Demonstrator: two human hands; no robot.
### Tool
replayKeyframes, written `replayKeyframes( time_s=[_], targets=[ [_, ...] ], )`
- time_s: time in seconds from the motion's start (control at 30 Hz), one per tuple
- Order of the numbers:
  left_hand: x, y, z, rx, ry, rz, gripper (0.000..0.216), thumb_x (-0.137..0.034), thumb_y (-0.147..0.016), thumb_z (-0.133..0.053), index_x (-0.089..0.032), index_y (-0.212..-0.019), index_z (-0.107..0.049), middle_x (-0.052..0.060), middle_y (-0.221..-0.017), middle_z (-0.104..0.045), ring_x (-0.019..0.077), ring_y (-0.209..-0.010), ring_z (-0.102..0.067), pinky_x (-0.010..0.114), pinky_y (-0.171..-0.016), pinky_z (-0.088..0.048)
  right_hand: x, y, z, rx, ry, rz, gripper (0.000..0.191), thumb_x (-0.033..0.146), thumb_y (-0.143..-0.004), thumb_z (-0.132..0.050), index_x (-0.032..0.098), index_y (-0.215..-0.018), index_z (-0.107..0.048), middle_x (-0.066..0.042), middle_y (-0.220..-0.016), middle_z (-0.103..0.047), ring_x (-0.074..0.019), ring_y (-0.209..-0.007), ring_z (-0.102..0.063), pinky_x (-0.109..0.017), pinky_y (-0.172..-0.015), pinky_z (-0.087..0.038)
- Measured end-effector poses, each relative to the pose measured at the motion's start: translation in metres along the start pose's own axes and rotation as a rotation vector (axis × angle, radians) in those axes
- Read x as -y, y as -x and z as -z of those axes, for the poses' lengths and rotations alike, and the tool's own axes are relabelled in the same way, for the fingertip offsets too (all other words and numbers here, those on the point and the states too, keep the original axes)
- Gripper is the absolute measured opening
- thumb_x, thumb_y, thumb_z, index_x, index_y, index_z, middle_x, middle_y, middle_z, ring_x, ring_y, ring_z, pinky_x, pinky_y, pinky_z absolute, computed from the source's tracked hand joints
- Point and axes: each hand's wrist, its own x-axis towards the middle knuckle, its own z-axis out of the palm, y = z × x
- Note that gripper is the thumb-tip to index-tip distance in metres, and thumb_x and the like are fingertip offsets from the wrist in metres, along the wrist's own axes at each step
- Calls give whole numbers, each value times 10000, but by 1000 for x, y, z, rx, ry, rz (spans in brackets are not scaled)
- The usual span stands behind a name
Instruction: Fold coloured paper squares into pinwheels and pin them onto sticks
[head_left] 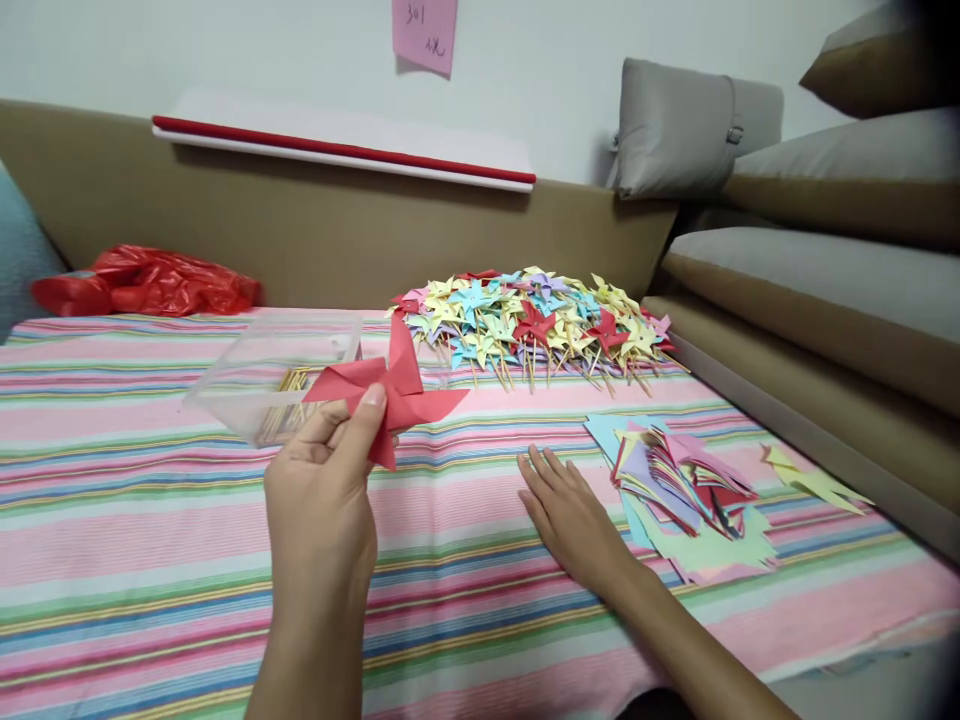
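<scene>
Okay, left hand (326,450) is raised over the striped cloth (187,560), thumb pressed down on the fingers, pinching a red paper pinwheel (405,395) near its centre; pinch closed, blades spreading out past the fingertips. Pinwheel is up off the cloth, left of the middle of the view, overlapping the near right part of a clear plastic box (236,405). Box sits on the cloth, thin wooden sticks (295,380) inside, partly hidden by hand and pinwheel. Right hand (562,515) lies palm down on the cloth, fingers straight and slightly spread, no grip on anything; nearest to it, just to its right, a loose stack of cut coloured paper (660,480), lilac, pink, red, blue and pale green. Pale yellow paper scrap (810,480) right of that stack, apart from it. Behind the hands, a big heap of pinwheels (525,320) on sticks, yellow, blue, red, lilac and pink, stick ends pointing mostly toward the person. Red plastic bag (161,285) at far left, against the brown backrest (322,230). Grey-and-brown cushions (817,270) stacked on the right; pink note (424,30) on the wall, handwritten.
</scene>
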Motion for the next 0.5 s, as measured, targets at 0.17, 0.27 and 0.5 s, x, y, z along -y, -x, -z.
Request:
replayKeyframes(
  time_s=[0.17,0.27,0.5],
  targets=[
    [16,4,-3,76,-136,35,277,-330,-689,-890,-143,-728,-689,-28,-676,-607,70,-619,-508,156,-539,-404,1,-2,14,-17,-62,-5,459,248,-1051,-394,95,-1466,-516,-148,-1524,-504,-283,-1432,-463,-456,-1184,-386],
    [22,10,-7,148,-224,52,277,-362,-729,-857,-142,-732,-689,-20,-676,-611,78,-623,-501,168,-546,-392,-3,-1,26,-18,-110,-86,337,211,-1028,-443,179,-1265,-680,-112,-1295,-711,-256,-1197,-674,-368,-1008,-524],
    [28,22,-16,279,-322,101,273,-381,-776,-814,-157,-729,-664,-17,-663,-610,99,-618,-511,200,-563,-382,-12,0,37,-46,-175,-184,297,47,-886,-526,233,-941,-751,-94,-916,-798,-258,-853,-748,-312,-745,-518]
  ],
)
